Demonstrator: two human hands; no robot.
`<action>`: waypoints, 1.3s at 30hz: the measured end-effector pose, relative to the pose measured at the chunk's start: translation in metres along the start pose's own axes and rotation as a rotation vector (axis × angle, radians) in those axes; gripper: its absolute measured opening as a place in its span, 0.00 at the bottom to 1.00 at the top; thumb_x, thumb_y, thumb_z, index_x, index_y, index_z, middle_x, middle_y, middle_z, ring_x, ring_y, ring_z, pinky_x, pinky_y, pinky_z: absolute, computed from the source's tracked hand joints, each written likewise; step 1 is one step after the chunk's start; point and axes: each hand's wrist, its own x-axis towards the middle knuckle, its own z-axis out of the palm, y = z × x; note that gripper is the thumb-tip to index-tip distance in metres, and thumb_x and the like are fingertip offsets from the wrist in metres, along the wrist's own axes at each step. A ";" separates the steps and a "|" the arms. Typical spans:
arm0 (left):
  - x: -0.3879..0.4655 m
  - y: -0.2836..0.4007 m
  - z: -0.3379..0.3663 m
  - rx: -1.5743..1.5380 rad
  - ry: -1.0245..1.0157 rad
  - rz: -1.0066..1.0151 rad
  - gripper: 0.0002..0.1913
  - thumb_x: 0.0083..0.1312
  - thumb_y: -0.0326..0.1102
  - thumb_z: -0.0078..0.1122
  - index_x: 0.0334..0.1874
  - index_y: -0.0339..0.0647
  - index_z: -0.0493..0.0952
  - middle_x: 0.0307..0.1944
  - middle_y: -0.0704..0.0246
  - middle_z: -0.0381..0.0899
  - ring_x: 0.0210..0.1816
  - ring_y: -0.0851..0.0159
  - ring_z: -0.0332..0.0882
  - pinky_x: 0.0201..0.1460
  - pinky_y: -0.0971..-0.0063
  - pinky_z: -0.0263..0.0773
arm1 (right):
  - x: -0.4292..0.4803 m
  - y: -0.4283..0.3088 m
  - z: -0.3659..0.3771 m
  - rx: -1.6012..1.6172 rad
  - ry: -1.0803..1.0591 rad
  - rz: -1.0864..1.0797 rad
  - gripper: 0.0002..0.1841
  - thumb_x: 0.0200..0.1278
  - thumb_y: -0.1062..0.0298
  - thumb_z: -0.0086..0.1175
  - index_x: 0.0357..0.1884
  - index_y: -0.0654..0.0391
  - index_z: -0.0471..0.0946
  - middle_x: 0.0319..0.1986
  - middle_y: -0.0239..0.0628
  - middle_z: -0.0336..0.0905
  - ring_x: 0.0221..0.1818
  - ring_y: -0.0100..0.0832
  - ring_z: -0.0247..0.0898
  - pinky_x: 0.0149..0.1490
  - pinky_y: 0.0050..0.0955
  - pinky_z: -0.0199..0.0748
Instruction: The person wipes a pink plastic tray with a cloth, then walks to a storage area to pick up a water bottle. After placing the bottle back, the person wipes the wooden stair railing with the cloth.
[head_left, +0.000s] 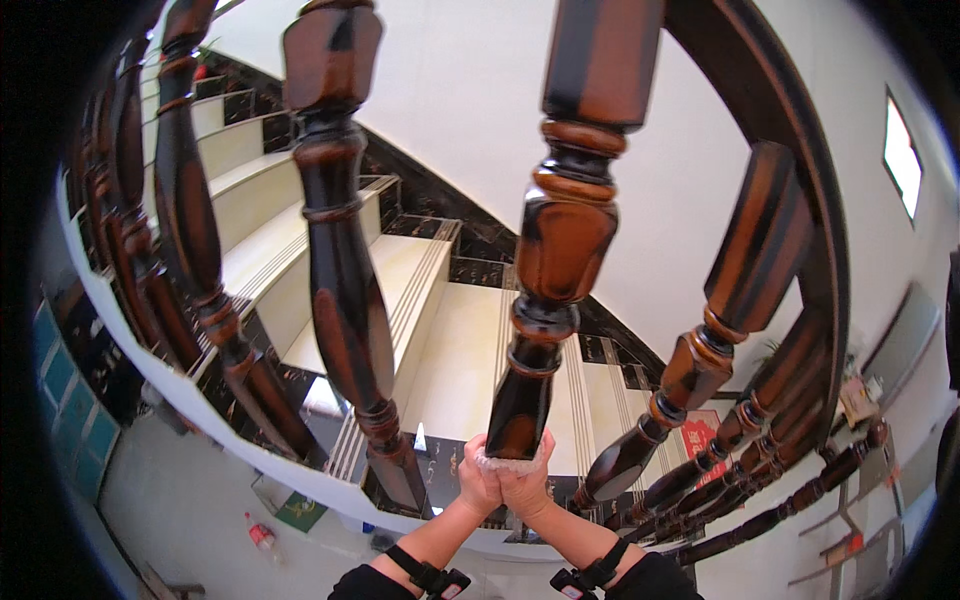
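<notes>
A turned, dark brown wooden baluster (568, 247) rises before me, glossy with reddish-brown panels. Around its lower part wraps a pale, whitish cloth (510, 460). From the left, my left hand (478, 480) grips the cloth against the wood. My right hand (528, 486) does the same from the right, and the two hands meet in front of the baluster. The foot of the baluster is hidden behind them. A neighbouring baluster (349, 277) stands to the left, and another baluster (694, 367) to the right.
Behind the balusters climb cream stair treads (457, 360) with dark marble trim. A curved wooden handrail (821, 210) runs along the right. Below the stair edge, a bottle with a red label (260, 534) lies on the pale floor (180, 480). Blue-green cabinet doors (75, 409) are at the left.
</notes>
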 end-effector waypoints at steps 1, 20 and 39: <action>0.000 -0.006 0.001 -0.130 -0.041 -0.038 0.31 0.67 0.59 0.39 0.54 0.33 0.64 0.46 0.59 0.75 0.45 0.60 0.77 0.48 0.69 0.71 | 0.000 0.001 0.000 0.003 0.007 -0.026 0.52 0.49 0.37 0.60 0.62 0.62 0.43 0.50 0.40 0.63 0.52 0.32 0.64 0.58 0.31 0.61; -0.004 0.058 -0.034 0.602 -0.108 0.272 0.15 0.50 0.31 0.64 0.39 0.37 0.72 0.33 0.59 0.75 0.31 0.50 0.75 0.32 0.63 0.72 | -0.030 -0.013 -0.022 -0.412 -0.001 0.060 0.30 0.52 0.57 0.61 0.53 0.58 0.61 0.44 0.47 0.72 0.48 0.47 0.71 0.50 0.37 0.70; 0.108 0.193 0.113 0.394 -0.017 0.510 0.10 0.50 0.25 0.57 0.37 0.37 0.75 0.39 0.60 0.73 0.42 0.52 0.71 0.43 0.65 0.65 | 0.062 -0.134 -0.193 -0.455 0.458 -0.307 0.15 0.61 0.68 0.56 0.44 0.62 0.65 0.35 0.40 0.71 0.37 0.29 0.69 0.42 0.25 0.69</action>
